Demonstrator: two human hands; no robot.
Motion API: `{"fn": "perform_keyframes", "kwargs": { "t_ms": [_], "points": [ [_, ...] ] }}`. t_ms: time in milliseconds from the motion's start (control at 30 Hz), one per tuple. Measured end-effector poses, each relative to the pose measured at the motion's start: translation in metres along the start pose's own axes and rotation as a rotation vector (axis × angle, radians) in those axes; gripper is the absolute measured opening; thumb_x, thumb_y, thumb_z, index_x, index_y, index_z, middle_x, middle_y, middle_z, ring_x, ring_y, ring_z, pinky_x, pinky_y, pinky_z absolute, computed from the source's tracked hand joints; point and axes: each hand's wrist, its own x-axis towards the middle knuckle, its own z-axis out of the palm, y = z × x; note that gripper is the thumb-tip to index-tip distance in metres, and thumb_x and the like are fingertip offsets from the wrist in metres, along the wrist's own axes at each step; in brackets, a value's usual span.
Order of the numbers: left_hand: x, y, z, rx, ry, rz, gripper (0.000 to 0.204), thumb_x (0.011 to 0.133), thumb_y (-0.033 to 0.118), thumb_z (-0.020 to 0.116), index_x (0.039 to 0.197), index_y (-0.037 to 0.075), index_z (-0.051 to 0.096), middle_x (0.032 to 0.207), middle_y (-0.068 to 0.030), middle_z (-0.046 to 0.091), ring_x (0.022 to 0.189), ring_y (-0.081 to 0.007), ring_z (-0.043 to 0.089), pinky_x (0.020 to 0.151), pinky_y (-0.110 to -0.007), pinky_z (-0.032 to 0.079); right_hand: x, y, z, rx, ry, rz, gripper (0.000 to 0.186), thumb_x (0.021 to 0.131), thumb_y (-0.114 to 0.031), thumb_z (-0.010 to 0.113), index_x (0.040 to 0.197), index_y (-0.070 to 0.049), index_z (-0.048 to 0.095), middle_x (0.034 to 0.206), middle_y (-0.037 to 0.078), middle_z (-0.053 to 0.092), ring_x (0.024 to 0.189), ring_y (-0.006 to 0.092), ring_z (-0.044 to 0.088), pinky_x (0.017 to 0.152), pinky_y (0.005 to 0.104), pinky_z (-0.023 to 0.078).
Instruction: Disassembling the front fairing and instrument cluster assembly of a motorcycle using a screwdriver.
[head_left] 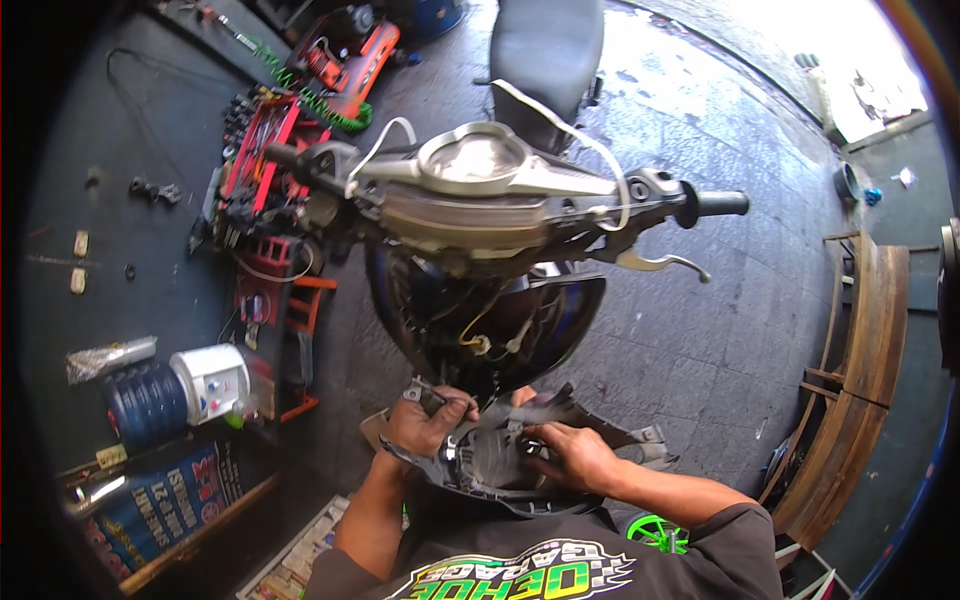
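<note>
Close to my body is a dark motorbike front panel (530, 508), its inner side facing up. A round grey housing (492, 455), apparently the back of a headlight, sits in its middle. My left hand (428, 422) is closed around the panel's left upper edge, the thumb over the rim. Inside the panel, my right hand (575, 455) has its fingers curled against the right side of the housing; what they pinch is hidden. Beyond the panel stands the motorbike, its handlebar (470, 205) bare of some covers. Loose wires with a connector (481, 345) hang below it.
Left, a red tool rack (262, 150) and a red compressor (350, 75) stand by the wall. A water dispenser with a blue bottle (150, 400) is at lower left. A wooden bench (865, 350) lines the right side. The motorbike seat (550, 50) extends away.
</note>
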Motion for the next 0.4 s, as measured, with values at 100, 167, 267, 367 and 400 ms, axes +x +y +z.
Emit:
{"fn": "perform_keyframes", "kwargs": {
  "t_ms": [100,167,267,367,400],
  "points": [
    [0.015,-0.003,0.01,0.107,-0.068,-0.225,0.032,0.098,0.027,0.066,0.094,-0.004,0.071,0.086,-0.0101,0.073,0.08,-0.0162,0.068,0.076,-0.031,0.055,-0.006,0.019,0.004,0.1,0.015,0.025,0.046,0.086,-0.026,0.075,0.123,-0.003,0.06,0.109,0.02,0.069,0.095,0.04,0.068,0.082,0.0453,0.055],
    [0.028,0.033,0.036,0.209,-0.043,-0.235,0.025,0.095,0.02,0.067,0.093,-0.004,0.07,0.086,-0.0083,0.073,0.077,-0.0132,0.067,0.072,-0.028,0.054,-0.012,0.02,-0.006,0.261,-0.062,0.101,0.046,0.086,-0.024,0.076,0.123,-0.001,0.06,0.114,0.022,0.068,0.102,0.0369,0.069,0.085,0.0419,0.055],
    [0.043,0.08,0.061,0.264,-0.211,-0.199,0.04,0.095,0.034,0.069,0.102,-0.006,0.069,0.091,-0.0068,0.072,0.085,-0.0124,0.067,0.074,-0.027,0.053,-0.04,0.026,-0.013,0.493,-0.011,0.177,0.04,0.09,-0.016,0.07,0.124,0.003,0.06,0.118,0.017,0.07,0.108,0.0272,0.069,0.09,0.0369,0.054],
    [0.04,0.088,0.079,-0.217,-0.18,0.032,0.035,0.098,0.03,0.066,0.11,-0.002,0.069,0.094,-0.005,0.072,0.079,-0.0115,0.064,0.064,-0.028,0.052,-0.072,0.053,-0.007,1.386,0.342,0.787,0.044,0.097,-0.012,0.057,0.14,-0.001,0.051,0.131,0.016,0.063,0.125,0.0188,0.057,0.107,0.0372,0.044],
    [0.036,0.076,0.081,-0.283,-0.12,0.108,0.051,0.099,0.044,0.061,0.123,-0.002,0.065,0.112,-0.0093,0.068,0.096,-0.0156,0.063,0.072,-0.028,0.053,-0.076,0.051,-0.004,1.384,0.34,0.773,0.044,0.097,-0.012,0.057,0.14,-0.001,0.051,0.131,0.016,0.063,0.125,0.0188,0.057,0.107,0.0372,0.044]
  ]
}}
